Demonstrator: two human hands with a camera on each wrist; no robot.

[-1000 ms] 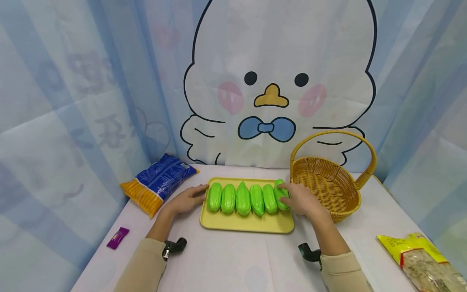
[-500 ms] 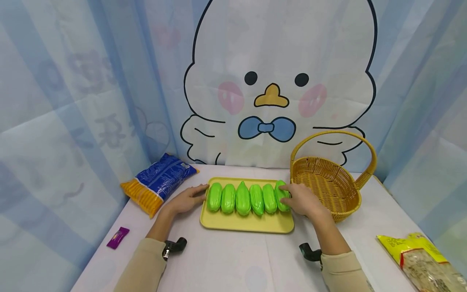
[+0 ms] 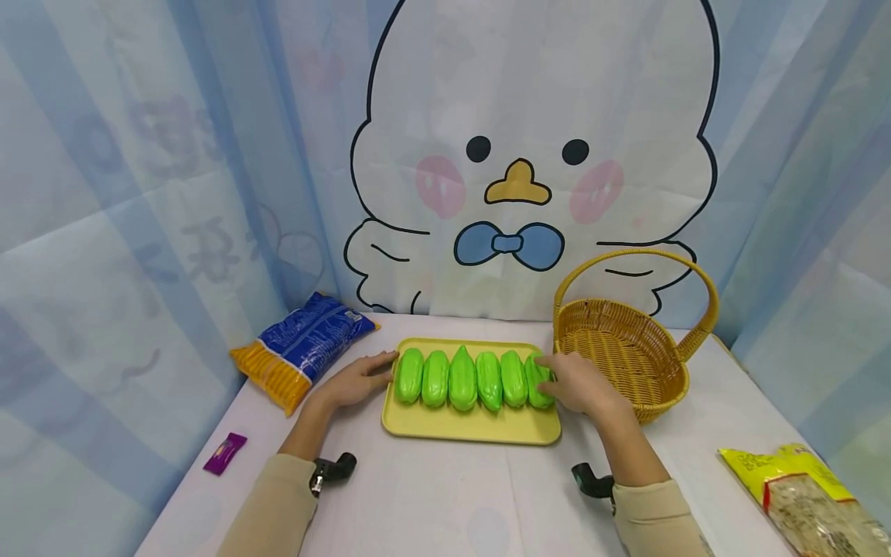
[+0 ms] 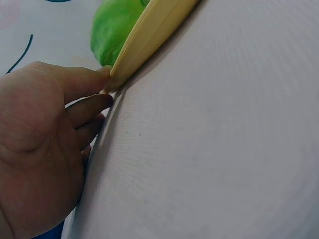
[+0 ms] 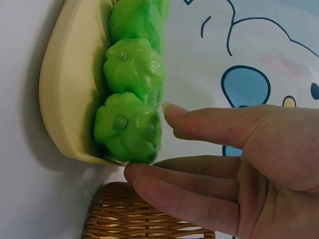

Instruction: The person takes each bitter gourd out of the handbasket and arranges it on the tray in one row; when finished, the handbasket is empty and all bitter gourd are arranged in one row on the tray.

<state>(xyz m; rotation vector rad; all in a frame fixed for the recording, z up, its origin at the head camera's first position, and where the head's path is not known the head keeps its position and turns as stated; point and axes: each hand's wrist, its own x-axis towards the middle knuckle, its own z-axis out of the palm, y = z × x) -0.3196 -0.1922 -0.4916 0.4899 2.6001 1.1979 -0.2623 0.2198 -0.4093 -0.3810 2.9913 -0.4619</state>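
Several glossy green cucumber-like vegetables [image 3: 463, 383] lie side by side in a row on a yellow tray [image 3: 459, 427]. My left hand [image 3: 356, 381] pinches the tray's left rim, with the thumb above and fingers below in the left wrist view. My right hand [image 3: 581, 381] is at the right end of the row, with its fingertips at the rightmost vegetable [image 5: 127, 130]. In the right wrist view its fingers are fairly straight, the thumb beside the vegetable and the fingers near the tray's end. The head view partly hides that vegetable behind the hand.
A wicker basket [image 3: 619, 360] with a tall handle stands right of the tray, close to my right hand. A blue and orange packet [image 3: 306, 348] lies at the left, with a small purple packet [image 3: 225, 453] nearer. A yellow bag [image 3: 810, 495] lies at the right.
The rightmost vegetable has slid slightly towards me, so its far end is now about level with its neighbours. My right hand has shifted slightly with it; the left stays put.
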